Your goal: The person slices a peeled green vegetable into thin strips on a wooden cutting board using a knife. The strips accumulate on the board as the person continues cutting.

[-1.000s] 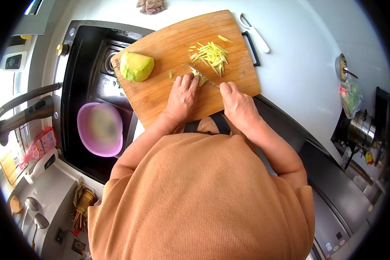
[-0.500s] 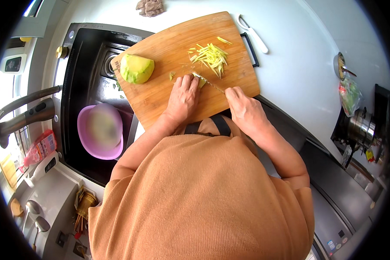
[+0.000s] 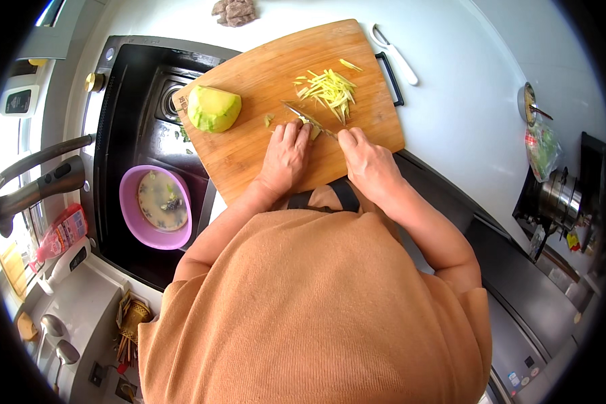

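Observation:
My right hand (image 3: 370, 161) is closed round the handle of a kitchen knife (image 3: 300, 112), its blade slanting to the far left. Under the bent fingertips of my left hand (image 3: 286, 158), pale green vegetable slices (image 3: 314, 132) are pressed against the wooden cutting board (image 3: 256, 71). The blade lies right beside those fingertips; whether it touches the slices I cannot tell. Farther off sits a loose heap of thin yellow-green shreds (image 3: 333, 91). A large peeled chunk of pale green vegetable (image 3: 213, 109) rests at the board's left, and a small scrap (image 3: 268, 120) lies near my left fingers.
The board overlaps the black sink (image 3: 131, 81), where a pink-purple basin (image 3: 131, 222) holds cloudy water. A white-handled peeler (image 3: 400, 66) lies beyond the board's black handle (image 3: 390, 79). A brown cloth (image 3: 234, 11) is at the back; a steel pot (image 3: 560, 196) stands far right.
The knife and my right hand have shifted slightly left and nearer me, with the blade tip now showing past my left fingertips. My left hand has barely moved.

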### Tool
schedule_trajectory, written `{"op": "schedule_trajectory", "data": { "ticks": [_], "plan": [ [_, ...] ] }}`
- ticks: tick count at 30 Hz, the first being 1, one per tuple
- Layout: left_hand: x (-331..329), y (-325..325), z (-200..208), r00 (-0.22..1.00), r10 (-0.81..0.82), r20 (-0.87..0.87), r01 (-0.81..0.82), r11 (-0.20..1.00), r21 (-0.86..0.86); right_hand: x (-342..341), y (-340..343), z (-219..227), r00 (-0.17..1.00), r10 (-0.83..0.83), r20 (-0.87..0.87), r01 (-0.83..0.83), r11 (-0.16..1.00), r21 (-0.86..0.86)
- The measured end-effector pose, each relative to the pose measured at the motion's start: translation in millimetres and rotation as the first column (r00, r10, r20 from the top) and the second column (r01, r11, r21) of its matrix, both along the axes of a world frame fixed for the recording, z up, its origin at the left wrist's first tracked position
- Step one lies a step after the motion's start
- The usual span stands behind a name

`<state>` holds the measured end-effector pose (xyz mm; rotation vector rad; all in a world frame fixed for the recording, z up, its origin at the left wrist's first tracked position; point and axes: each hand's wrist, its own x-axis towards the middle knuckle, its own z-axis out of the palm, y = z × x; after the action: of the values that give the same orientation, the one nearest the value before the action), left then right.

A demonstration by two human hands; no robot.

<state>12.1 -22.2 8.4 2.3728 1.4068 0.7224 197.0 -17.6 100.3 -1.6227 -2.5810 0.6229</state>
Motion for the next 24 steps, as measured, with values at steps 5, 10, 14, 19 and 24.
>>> {"op": "schedule_trajectory", "data": {
  "ticks": [5, 10, 14, 19, 24],
  "plan": [
    [1, 1, 0, 0.995, 0.011, 0.101, -0.012, 1.000, 0.003, -5, 4, -9, 0.995, -0.050, -0.090, 0.053, 0.998, 0.039],
    [1, 0, -2, 0.991, 0.029, 0.134, -0.025, 0.999, -0.036, 1, 2, -8, 0.990, -0.057, -0.131, 0.063, 0.997, 0.043],
    [1, 2, 0, 0.990, 0.031, 0.136, -0.029, 0.999, -0.022, 5, -2, 6, 0.996, -0.021, -0.084, 0.023, 0.999, 0.025],
    [0, 2, -1, 0.996, 0.039, 0.084, -0.035, 0.998, -0.047, 9, -5, 19, 1.000, -0.005, -0.027, 0.004, 1.000, -0.028],
    [-1, 1, -2, 0.997, 0.034, 0.075, -0.029, 0.997, -0.065, 7, -3, 19, 1.000, 0.014, -0.022, -0.014, 0.999, -0.032]
  ]
}}
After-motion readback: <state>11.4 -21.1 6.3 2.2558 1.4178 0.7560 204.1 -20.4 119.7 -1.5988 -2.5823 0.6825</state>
